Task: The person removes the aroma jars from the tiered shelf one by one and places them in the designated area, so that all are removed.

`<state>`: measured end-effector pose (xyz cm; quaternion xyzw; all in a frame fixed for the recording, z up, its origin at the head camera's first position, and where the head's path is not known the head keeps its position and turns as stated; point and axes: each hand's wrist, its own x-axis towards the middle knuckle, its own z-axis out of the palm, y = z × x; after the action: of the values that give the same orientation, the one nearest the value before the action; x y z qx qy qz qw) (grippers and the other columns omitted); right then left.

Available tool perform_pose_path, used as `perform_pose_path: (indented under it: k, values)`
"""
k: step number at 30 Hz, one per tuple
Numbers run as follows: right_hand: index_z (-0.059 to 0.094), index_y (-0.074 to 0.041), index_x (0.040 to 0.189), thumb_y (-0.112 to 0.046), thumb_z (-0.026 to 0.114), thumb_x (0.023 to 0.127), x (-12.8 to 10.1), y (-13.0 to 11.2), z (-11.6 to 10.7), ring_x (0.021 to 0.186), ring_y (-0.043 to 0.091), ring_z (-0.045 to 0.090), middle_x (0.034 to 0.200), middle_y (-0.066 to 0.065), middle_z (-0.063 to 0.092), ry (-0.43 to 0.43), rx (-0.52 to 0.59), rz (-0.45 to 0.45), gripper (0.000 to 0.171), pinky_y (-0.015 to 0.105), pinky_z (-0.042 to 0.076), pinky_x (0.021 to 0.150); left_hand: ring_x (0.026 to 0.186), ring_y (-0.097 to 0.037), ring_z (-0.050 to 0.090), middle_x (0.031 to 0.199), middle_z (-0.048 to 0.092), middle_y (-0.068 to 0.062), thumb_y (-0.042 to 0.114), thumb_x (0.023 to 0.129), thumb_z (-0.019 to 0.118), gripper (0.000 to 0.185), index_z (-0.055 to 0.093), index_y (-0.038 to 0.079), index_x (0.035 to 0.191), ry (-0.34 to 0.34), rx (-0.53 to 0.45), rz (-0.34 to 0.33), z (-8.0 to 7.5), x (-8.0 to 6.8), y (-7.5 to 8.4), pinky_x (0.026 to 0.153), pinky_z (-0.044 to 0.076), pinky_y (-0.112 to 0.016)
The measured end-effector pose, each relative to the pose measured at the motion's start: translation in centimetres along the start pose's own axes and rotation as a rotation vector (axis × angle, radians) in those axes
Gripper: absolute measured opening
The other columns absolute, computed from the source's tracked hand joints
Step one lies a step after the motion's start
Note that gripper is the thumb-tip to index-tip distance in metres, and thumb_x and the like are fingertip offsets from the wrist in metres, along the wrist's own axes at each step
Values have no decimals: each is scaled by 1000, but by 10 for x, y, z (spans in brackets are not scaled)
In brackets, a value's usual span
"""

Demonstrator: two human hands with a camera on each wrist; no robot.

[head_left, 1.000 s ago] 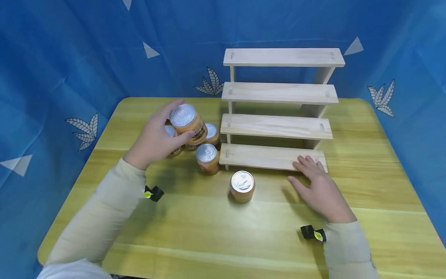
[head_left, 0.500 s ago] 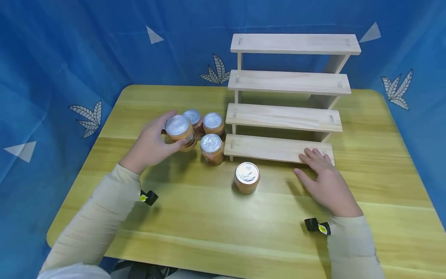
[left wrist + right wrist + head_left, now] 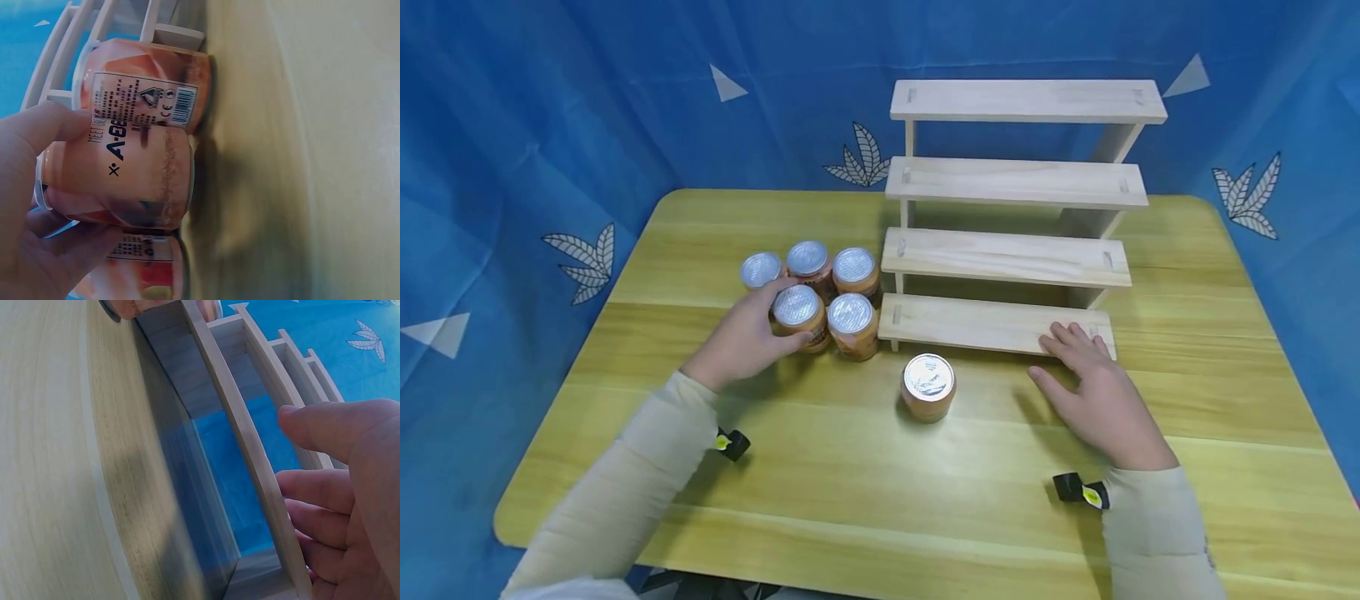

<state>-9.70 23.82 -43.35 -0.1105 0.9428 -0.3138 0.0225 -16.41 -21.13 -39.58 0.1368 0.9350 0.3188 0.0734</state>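
My left hand (image 3: 752, 333) grips an orange can with a silver lid (image 3: 798, 312) that stands on the yellow table (image 3: 880, 475) in a cluster of like cans (image 3: 820, 279). In the left wrist view thumb and fingers (image 3: 44, 131) wrap the can (image 3: 119, 178), with another can (image 3: 150, 81) touching it. One more can (image 3: 928, 385) stands alone in front of the wooden stepped shelf (image 3: 1007, 254). My right hand (image 3: 1093, 387) lies flat, its fingertips (image 3: 312, 428) resting on the right end of the lowest step (image 3: 250, 456).
The four-step shelf stands at the back centre-right, its steps bare. Blue cloth with leaf prints (image 3: 572, 150) walls the table on three sides. Black wrist straps (image 3: 1078, 490) sit on both sleeves.
My left hand has brought the can down from above the cluster and set it on the table at the cluster's front left. The right hand has stayed on the lowest step.
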Motion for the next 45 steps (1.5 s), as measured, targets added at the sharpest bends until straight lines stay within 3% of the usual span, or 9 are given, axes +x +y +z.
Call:
perform_pose_path:
  k: [10, 16, 20, 23, 27, 30, 32, 40, 45]
  values:
    - [52, 1, 145, -47, 56, 102, -3, 2, 2, 151, 35, 22, 159, 17, 37, -13, -5, -5, 64, 42, 7, 125, 129, -33, 52, 145, 49, -17, 29, 89, 77, 78, 38, 5, 152, -22, -13, 16, 12, 4, -7, 105, 44, -52]
    - [52, 1, 145, -46, 56, 102, -3, 3, 1, 151, 35, 22, 158, 18, 37, 3, -8, -11, 64, 42, 7, 125, 141, -36, 39, 157, 35, -21, 28, 90, 77, 84, 31, 4, 157, -30, 4, -3, 11, 6, -3, 111, 38, -53]
    - [52, 1, 144, -46, 57, 102, -2, 3, 0, 151, 35, 23, 158, 18, 37, 5, -16, -10, 64, 41, 8, 125, 147, -36, 29, 161, 30, -17, 32, 91, 76, 81, 35, 7, 156, 1, 28, 3, 9, 2, 3, 114, 35, -54]
    - [53, 1, 144, -46, 57, 102, -1, 2, 0, 151, 35, 24, 158, 18, 37, 8, -16, -10, 63, 41, 9, 125, 147, -36, 28, 157, 36, -14, 33, 93, 74, 72, 43, 7, 152, 51, 46, 68, 8, 0, 11, 115, 32, -55]
    - [53, 1, 144, -46, 58, 101, 0, 2, 0, 150, 35, 24, 158, 18, 38, 13, -13, -9, 63, 41, 9, 125, 144, -37, 33, 150, 47, -14, 28, 94, 73, 58, 53, 3, 143, 119, 81, 220, 12, 0, 24, 118, 21, -59]
    - [53, 1, 144, -46, 58, 101, 0, 3, 0, 150, 35, 24, 158, 18, 38, 8, -13, -10, 63, 42, 8, 125, 138, -35, 41, 144, 53, -13, 26, 93, 74, 52, 59, 3, 136, 136, 117, 331, 21, -2, 37, 116, 22, -60]
    - [53, 1, 144, -46, 57, 102, 0, 3, 0, 150, 35, 24, 158, 18, 38, 5, -15, -9, 64, 42, 8, 125, 137, -32, 43, 143, 55, -11, 28, 93, 73, 50, 60, 4, 135, 115, 144, 391, 30, -3, 47, 114, 25, -58]
    - [53, 1, 144, -47, 58, 101, 0, 2, -1, 150, 36, 24, 158, 18, 38, 9, -11, -7, 64, 42, 8, 125, 136, -18, 44, 143, 55, 1, 46, 94, 67, 61, 52, 15, 144, -87, 191, 528, 65, -1, 88, 110, 27, -52]
    - [53, 1, 143, -47, 57, 101, -1, 1, 0, 150, 36, 24, 157, 19, 38, 6, -13, -15, 64, 42, 7, 125, 134, -14, 45, 142, 55, 5, 53, 89, 72, 74, 47, 17, 149, -171, 218, 541, 83, 2, 99, 111, 25, -48]
